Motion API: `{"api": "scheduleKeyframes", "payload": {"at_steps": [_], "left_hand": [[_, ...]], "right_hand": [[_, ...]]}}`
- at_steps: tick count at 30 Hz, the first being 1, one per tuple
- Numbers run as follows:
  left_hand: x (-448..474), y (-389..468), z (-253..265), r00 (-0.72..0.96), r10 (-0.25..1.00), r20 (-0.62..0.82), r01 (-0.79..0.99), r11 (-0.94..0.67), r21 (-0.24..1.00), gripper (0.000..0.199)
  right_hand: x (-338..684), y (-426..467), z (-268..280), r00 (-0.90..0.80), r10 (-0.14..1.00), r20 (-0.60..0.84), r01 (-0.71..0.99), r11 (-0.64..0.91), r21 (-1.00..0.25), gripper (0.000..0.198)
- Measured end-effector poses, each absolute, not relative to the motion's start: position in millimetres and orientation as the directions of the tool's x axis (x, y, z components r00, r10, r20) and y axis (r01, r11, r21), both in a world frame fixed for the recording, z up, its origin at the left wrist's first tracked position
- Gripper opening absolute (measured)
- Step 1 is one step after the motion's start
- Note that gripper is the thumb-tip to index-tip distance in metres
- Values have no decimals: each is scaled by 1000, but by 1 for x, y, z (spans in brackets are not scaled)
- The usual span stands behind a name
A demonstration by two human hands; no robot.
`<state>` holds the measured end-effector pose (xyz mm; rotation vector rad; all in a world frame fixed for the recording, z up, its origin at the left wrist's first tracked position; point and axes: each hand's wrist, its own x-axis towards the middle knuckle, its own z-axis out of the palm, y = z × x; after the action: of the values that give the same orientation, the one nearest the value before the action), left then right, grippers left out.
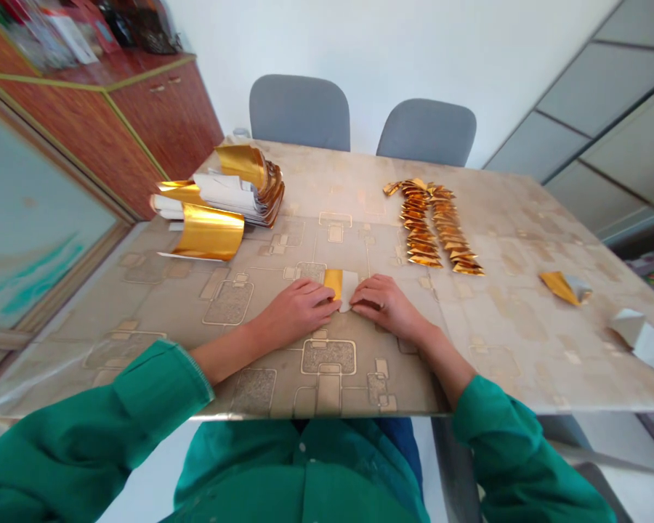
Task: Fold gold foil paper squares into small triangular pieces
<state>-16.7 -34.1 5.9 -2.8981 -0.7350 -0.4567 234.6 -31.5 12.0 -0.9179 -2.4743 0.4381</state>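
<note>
A small sheet of gold paper (334,280), partly folded so that its white side shows on the right, lies on the table in front of me. My left hand (304,311) has its fingers closed on the sheet's lower left edge. At the right edge, the thumb and fingers of my right hand (388,306) pinch the white part. Beyond my left hand stands a stack of gold and white paper sheets (245,185), with one curled gold sheet (212,232) in front of it. Two rows of folded gold paper pieces (422,225) lie farther off to the right.
A patterned cloth covers the table (272,276). To the right lie a loose gold piece (562,288) and a white paper piece (646,340). Two grey chairs (299,110) stand against the far side. A wooden cabinet (158,123) is at the back left.
</note>
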Motion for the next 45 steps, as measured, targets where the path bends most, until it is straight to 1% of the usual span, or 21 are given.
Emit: {"api": "scheduleKeyframes", "payload": {"at_steps": [4, 7, 9, 13, 17, 23, 27, 33, 37, 42, 45], "left_hand": [[-15, -40, 5, 824, 496, 275, 514, -858, 7, 27], [-16, -43, 5, 822, 512, 248, 520, -853, 37, 37], [-17, -46, 6, 814, 522, 255, 524, -849, 63, 43], [-16, -51, 9, 802, 541, 253, 533, -839, 108, 40], [-14, -52, 9, 792, 557, 251, 543, -830, 127, 37], [-13, -54, 6, 784, 567, 251, 546, -824, 154, 46], [-13, -55, 6, 785, 563, 260, 546, -826, 140, 42], [-13, -55, 8, 780, 565, 269, 552, -824, 128, 33], [-13, -55, 10, 787, 562, 257, 553, -826, 110, 34], [-12, -56, 9, 787, 559, 261, 558, -825, 87, 33], [-11, -57, 9, 786, 559, 263, 564, -823, 64, 32]], "right_hand": [[233, -17, 14, -673, 697, 245, 487, 668, -562, 15], [228, -14, 15, -619, 753, 225, 493, 596, -634, 16], [225, -15, 15, -579, 784, 223, 508, 561, -654, 17], [221, -19, 13, -528, 823, 210, 562, 523, -641, 20], [219, -20, 9, -496, 847, 190, 612, 496, -616, 20], [219, -22, 6, -455, 877, 157, 634, 443, -634, 18], [220, -22, 5, -428, 887, 171, 666, 438, -604, 17], [223, -24, 2, -334, 919, 207, 777, 393, -491, 28], [228, -24, 2, -307, 932, 196, 801, 363, -476, 28], [235, -26, 3, -313, 927, 207, 792, 375, -482, 20], [228, -33, 5, -308, 925, 224, 800, 379, -466, 21]]}}
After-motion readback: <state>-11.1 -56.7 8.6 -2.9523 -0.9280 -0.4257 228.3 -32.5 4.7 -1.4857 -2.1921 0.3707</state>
